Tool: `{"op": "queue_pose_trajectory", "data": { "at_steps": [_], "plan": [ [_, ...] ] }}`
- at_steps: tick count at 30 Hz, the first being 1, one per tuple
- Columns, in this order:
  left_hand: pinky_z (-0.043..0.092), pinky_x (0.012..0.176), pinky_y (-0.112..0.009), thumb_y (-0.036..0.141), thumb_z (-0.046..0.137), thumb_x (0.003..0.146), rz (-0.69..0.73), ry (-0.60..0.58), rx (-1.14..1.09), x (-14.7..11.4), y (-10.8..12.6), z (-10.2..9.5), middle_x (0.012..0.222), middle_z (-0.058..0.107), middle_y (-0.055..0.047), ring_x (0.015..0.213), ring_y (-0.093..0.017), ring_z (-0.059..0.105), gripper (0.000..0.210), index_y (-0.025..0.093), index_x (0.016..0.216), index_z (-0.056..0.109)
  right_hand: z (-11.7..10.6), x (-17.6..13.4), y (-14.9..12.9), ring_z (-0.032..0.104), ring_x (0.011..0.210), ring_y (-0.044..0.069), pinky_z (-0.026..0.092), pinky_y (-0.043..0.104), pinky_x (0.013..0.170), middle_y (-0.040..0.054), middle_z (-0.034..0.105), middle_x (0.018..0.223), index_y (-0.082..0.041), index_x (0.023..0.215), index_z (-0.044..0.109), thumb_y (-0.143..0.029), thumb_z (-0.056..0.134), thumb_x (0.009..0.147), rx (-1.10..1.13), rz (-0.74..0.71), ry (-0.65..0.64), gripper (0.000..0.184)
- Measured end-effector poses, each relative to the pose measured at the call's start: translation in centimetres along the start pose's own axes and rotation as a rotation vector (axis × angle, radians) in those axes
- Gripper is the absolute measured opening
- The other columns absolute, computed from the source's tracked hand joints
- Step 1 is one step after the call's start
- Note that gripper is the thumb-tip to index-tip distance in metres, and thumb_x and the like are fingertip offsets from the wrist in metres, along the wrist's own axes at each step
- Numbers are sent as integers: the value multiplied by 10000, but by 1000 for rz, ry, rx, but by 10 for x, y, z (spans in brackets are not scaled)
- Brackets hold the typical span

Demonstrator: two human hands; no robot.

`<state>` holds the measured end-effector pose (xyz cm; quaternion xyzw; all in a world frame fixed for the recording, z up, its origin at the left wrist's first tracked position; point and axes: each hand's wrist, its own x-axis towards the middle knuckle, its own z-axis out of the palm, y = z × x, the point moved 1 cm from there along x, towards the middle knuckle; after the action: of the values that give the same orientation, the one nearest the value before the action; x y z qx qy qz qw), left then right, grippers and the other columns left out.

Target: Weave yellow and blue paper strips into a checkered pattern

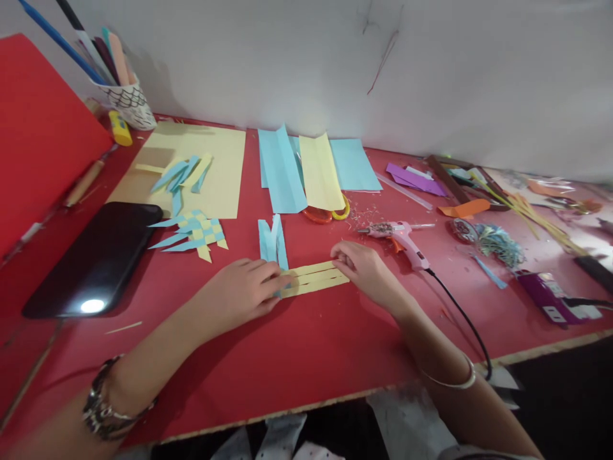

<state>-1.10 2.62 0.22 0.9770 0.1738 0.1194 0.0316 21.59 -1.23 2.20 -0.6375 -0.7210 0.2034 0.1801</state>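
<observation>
My left hand [251, 287] is closed over the crossing of blue paper strips [272, 241] and yellow paper strips [316, 276], its fingers pressing there and hiding part of it. At the other end of the yellow strips, my right hand [361, 265] has its fingers curled in a pinch on a strip's tip. The yellow strips lie side by side, with narrow gaps between them. The blue ones stick up beyond my left fingers, away from me. Left of my left hand lies a woven blue and yellow paper piece [194, 231] with loose tails.
A pink glue gun [400, 239] lies just right of my right hand, its cord [462, 316] trailing to the edge. Folded paper sheets [282, 169] cover scissors [341, 207] at the back. A black phone [96, 259] lies left; a pen cup [129, 102] stands behind it.
</observation>
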Motion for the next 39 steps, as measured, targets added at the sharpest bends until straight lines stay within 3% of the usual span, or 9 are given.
{"op": "queue_pose_trajectory", "data": {
  "at_steps": [8, 14, 17, 21, 25, 32, 39],
  "plan": [
    [433, 595, -271, 206, 325, 876, -50, -16, -50, 0, -1, 0, 800, 583, -54, 718, -171, 572, 299, 149, 1080, 537, 0, -2, -6, 361, 553, 93, 275, 207, 522, -31, 427, 647, -191, 737, 417, -119, 424, 767, -36, 62, 15, 78],
    [450, 592, -268, 254, 333, 879, -95, -15, -82, -2, -2, 3, 825, 584, -71, 724, -177, 581, 304, 134, 1048, 555, 2, -2, -12, 422, 621, 125, 272, 230, 526, 21, 500, 733, -168, 801, 495, -143, 414, 800, -271, 53, 90, 85],
    [459, 595, -278, 262, 345, 872, -96, -2, -73, -3, -3, 4, 848, 586, -76, 730, -183, 585, 293, 139, 1032, 557, 9, -4, -23, 439, 675, 152, 287, 250, 551, 59, 514, 771, -155, 841, 556, -180, 353, 857, -411, -62, 153, 206],
    [432, 530, -251, 259, 382, 857, -142, -22, -74, -4, -3, 4, 790, 572, -53, 650, -158, 567, 245, 140, 932, 583, 24, -9, -40, 425, 660, 158, 297, 260, 567, 48, 499, 745, -197, 970, 598, -200, 329, 887, -475, -304, -6, 281],
    [403, 510, -239, 272, 402, 853, -151, -27, -66, -3, -1, 1, 775, 576, -47, 643, -154, 566, 235, 134, 908, 584, 31, -11, -49, 429, 690, 170, 295, 267, 572, 55, 502, 781, -221, 1135, 539, -253, 322, 901, -501, -352, -87, 320],
    [382, 509, -229, 305, 405, 848, -190, -38, -85, -3, -2, 0, 761, 580, -34, 638, -142, 561, 235, 150, 856, 581, 27, -11, -45, 428, 706, 172, 289, 282, 605, 58, 517, 777, -204, 1114, 568, -350, 322, 904, -474, -356, -59, 356],
    [360, 483, -238, 338, 409, 838, -187, -4, -64, -2, -3, -1, 697, 562, -20, 588, -133, 530, 244, 163, 775, 567, 24, -12, -38, 423, 675, 164, 277, 288, 610, 59, 537, 738, -150, 928, 651, -368, 316, 905, -465, -352, 40, 399]
  ]
}}
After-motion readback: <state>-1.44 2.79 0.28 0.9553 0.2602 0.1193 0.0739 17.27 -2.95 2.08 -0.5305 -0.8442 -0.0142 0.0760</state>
